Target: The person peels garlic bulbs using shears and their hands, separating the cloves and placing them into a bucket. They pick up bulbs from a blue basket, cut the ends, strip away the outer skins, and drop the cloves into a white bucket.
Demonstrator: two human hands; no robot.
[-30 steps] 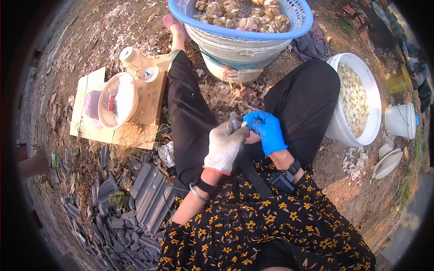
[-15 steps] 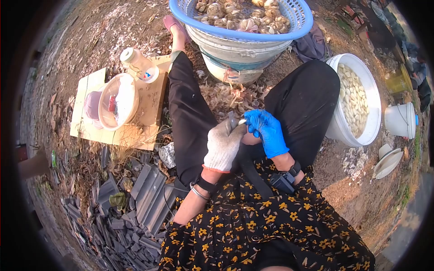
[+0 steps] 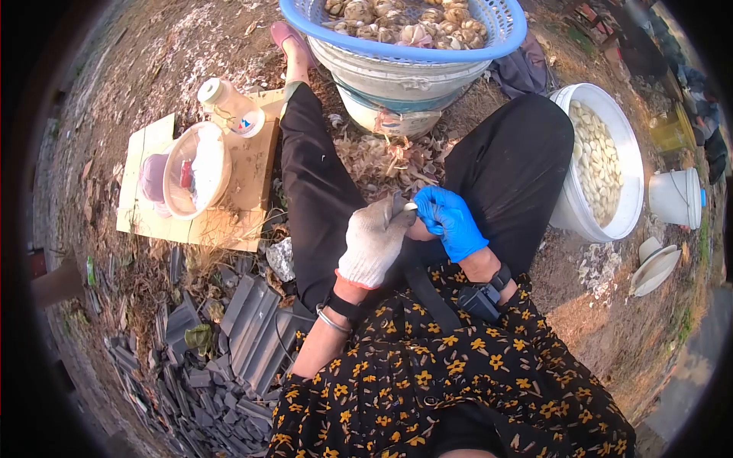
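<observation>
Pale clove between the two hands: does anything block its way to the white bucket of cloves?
Yes. Beyond the blue-gloved right hand, the bent right leg stands between the pale clove and the white bucket; the way probably leads over it. Nothing else visible stands between.

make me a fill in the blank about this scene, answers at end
The left hand wears a white knitted fabric ____.
The right hand is gloved in the colour ____.
The round blue plastic basket holds whole bulbs of ____.
The white plastic bucket of peeled cloves is on the person's ____ side.

Missing words: glove; blue; garlic; right.
</observation>
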